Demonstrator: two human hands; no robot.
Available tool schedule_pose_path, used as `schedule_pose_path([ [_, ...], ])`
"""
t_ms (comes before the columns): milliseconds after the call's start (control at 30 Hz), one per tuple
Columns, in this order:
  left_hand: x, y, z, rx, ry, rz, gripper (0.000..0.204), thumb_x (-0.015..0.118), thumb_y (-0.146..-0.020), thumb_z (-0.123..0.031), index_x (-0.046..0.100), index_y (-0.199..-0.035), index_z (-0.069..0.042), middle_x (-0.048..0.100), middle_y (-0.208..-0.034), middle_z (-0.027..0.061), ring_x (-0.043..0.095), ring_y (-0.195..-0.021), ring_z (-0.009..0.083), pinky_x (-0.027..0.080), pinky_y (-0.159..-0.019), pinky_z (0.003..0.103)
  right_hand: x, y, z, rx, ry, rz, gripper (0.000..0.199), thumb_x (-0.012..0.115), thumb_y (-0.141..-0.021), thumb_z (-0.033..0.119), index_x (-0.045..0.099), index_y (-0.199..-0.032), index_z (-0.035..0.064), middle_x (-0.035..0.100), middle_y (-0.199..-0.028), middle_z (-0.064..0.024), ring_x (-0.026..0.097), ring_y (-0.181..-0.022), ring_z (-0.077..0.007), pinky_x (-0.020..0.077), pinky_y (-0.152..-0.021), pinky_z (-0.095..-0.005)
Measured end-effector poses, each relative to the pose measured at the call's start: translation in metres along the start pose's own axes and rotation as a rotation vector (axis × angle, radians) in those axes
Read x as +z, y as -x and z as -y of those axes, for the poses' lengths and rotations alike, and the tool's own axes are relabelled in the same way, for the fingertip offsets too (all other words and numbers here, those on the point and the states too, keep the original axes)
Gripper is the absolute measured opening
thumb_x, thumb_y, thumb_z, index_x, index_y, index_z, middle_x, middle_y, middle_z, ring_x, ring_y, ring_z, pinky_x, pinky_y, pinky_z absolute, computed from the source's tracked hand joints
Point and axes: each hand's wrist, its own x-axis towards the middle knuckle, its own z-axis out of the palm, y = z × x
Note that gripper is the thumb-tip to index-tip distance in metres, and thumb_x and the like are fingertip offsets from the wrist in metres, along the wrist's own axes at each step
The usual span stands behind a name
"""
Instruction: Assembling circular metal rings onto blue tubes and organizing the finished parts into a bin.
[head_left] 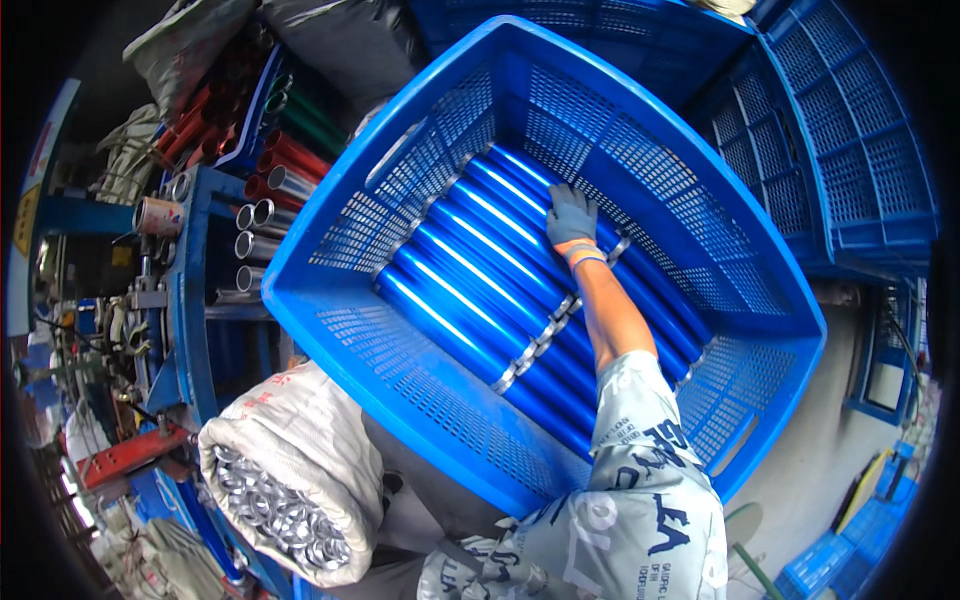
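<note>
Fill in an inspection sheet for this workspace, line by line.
Surface: perforated blue plastic crate; its floor is largely hidden under tubes.
Job's things: glossy blue tubes with silver ends, lying side by side in the crate.
Clutter: white woven sack, its open mouth showing silver rings, beside the crate; a can at far left.
Grippers: right hand, gloved, rests on the blue tubes with fingers extended; left hand out of view.
Cables: none plainly made out.
Surroundings: red tubes, green tubes and silver tubes at left; more blue crates at upper right.
</note>
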Motion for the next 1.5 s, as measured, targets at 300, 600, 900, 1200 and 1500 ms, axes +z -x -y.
schedule_pose_path([
  [300, -0.002, 0.006, 0.018, 0.066, 0.039, 0.037, 0.029, 0.072, -0.113, -0.024, 0.081, -0.13, -0.003, 0.081, -0.115, 0.0136, 0.075, -0.097, 0.0219, 0.06, -0.08, 0.036, -0.05, 0.094, -0.122, 1.082, -0.198, 0.088, 0.046, 0.072, -0.107, 0.04, 0.081, -0.125, -0.0008, 0.082, -0.131, -0.0253, 0.078, -0.12, -0.0409, 0.0603, -0.106, -0.0526],
  [600, 0.026, 0.016, 0.037, 0.086, 0.057, 0.089, 0.03, 0.072, -0.113, -0.024, 0.081, -0.132, -0.002, 0.081, -0.117, 0.015, 0.075, -0.1, 0.0235, 0.06, -0.084, 0.038, 0.009, 0.109, -0.173, 1.13, -1.314, -0.196, 0.022, 0.096, -0.096, 0.019, 0.081, -0.092, 0.0041, 0.08, -0.084, -0.0085, 0.068, -0.062, -0.0175, 0.0532, -0.058, -0.0384],
  [900, 0.022, 0.018, 0.053, 0.116, 0.027, 0.091, 0.031, 0.071, -0.113, -0.023, 0.08, -0.133, -0.001, 0.082, -0.12, 0.0164, 0.076, -0.104, 0.0252, 0.061, -0.087, 0.039, 0.006, 0.108, -0.144, 1.224, -1.363, -0.165, 0.02, 0.093, -0.099, 0.017, 0.079, -0.112, 0.0117, 0.08, -0.089, -0.0035, 0.07, -0.064, -0.0115, 0.0531, -0.056, -0.0278],
  [1200, 0.028, 0.028, 0.027, 0.181, -0.01, 0.131, 0.032, 0.071, -0.113, -0.022, 0.079, -0.135, 0.0, 0.082, -0.122, 0.0178, 0.076, -0.107, 0.0268, 0.061, -0.091, 0.04, 0.029, 0.13, -0.155, 0.726, -0.677, 0.157, 0.045, 0.081, -0.103, 0.035, 0.086, -0.126, -0.0025, 0.088, -0.117, -0.0213, 0.082, -0.111, -0.0315, 0.0609, -0.102, -0.0428],
  [1500, 0.036, 0.018, 0.048, 0.246, 0.036, 0.179, 0.033, 0.071, -0.113, -0.022, 0.079, -0.137, 0.0, 0.082, -0.125, 0.0192, 0.076, -0.11, 0.0285, 0.062, -0.095, 0.041, 0.014, 0.126, -0.171, 0.856, -0.97, 0.172, 0.051, 0.083, -0.105, 0.037, 0.084, -0.135, -0.0034, 0.087, -0.112, -0.0117, 0.079, -0.099, -0.0192, 0.0618, -0.094, -0.0368],
])
